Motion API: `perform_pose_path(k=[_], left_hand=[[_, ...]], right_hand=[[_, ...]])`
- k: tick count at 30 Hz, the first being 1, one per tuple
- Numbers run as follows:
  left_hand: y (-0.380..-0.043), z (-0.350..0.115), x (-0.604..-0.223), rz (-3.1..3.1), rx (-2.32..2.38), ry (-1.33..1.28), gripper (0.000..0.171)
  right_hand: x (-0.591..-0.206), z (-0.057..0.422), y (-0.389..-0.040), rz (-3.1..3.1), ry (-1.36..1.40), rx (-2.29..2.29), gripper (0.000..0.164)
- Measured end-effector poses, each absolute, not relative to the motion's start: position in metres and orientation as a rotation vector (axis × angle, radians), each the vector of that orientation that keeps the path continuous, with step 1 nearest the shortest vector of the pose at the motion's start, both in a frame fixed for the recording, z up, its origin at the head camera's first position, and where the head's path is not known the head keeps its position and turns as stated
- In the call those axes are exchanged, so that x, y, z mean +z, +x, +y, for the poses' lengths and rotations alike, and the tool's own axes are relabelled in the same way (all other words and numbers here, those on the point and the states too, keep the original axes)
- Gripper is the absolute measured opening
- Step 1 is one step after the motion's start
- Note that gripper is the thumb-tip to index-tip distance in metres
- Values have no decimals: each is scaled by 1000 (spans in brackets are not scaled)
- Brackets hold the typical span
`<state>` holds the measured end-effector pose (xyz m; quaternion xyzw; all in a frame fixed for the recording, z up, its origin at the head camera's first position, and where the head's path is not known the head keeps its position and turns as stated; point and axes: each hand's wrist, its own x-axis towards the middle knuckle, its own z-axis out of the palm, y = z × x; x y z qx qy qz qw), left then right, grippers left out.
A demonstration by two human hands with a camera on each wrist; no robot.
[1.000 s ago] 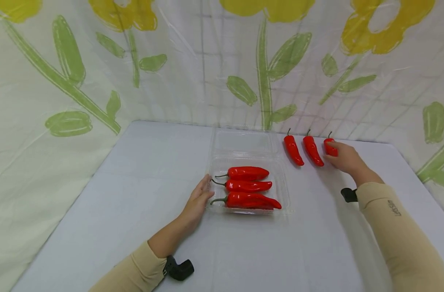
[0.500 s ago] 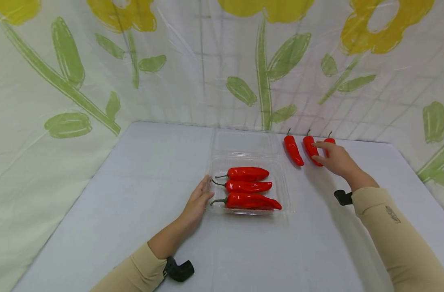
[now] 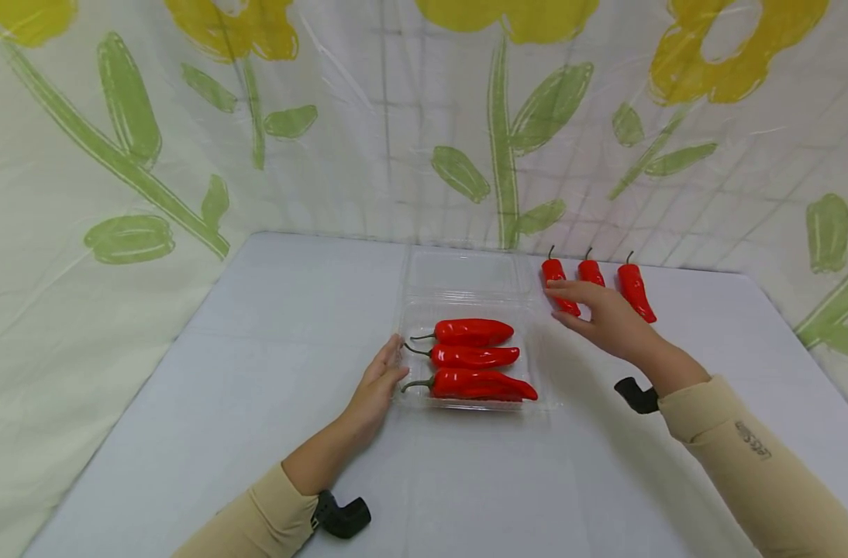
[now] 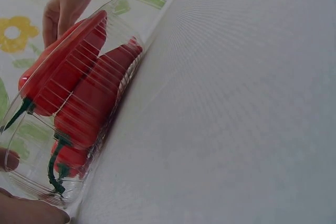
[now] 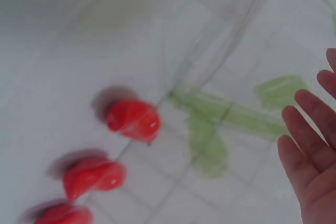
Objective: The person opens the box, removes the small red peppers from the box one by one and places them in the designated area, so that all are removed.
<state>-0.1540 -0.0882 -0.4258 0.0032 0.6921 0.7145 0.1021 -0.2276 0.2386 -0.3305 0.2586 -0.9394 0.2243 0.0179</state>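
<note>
My left hand (image 3: 375, 387) rests against the left side of a clear plastic clamshell box (image 3: 536, 341), its fingers fairly straight along the wall. Three red peppers lie crosswise inside with stems to the left: a back one (image 3: 474, 332), a middle one (image 3: 476, 356) and a front one (image 3: 485, 384). In the left wrist view, peppers (image 4: 86, 111) show through the ribbed plastic. My right hand (image 3: 608, 319) hovers with fingers extended, holding nothing, in front of a loose pepper (image 3: 553, 270) and another pepper (image 3: 591, 271), partly covering both. A third loose pepper (image 3: 636, 291) lies to their right.
The box's clear lid (image 3: 466, 273) lies folded back behind it on the white table (image 3: 291, 310). A flower-patterned sheet (image 3: 354, 155) hangs at the table's back edge. Black wrist cameras, one on the left arm (image 3: 343, 518) and one on the right (image 3: 636, 395), stick out.
My right hand has moved left from the rightmost loose pepper, past the middle one, to the leftmost. The rightmost pepper is uncovered now. My left hand and the box have stayed still.
</note>
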Motion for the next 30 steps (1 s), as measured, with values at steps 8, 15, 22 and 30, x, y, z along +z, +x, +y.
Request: perform_pose_path(k=[8,15,22,30], left_hand=[[-154,-88,-425,2054,2091,12,60],[-154,-89,-426,2050,2094,18,60],[-154,-89,-425,2057,2088,13,60],[-154,-88,-426,2054,2108,33,61]], right_hand=[[-327,217,-203,-2801,1024,867,42],[-325,204,-186,-2777,1173,937,41],[-326,192,-176,-2759,1446,1124,41],[-330,182,-171,-2762,1663,1154,40]])
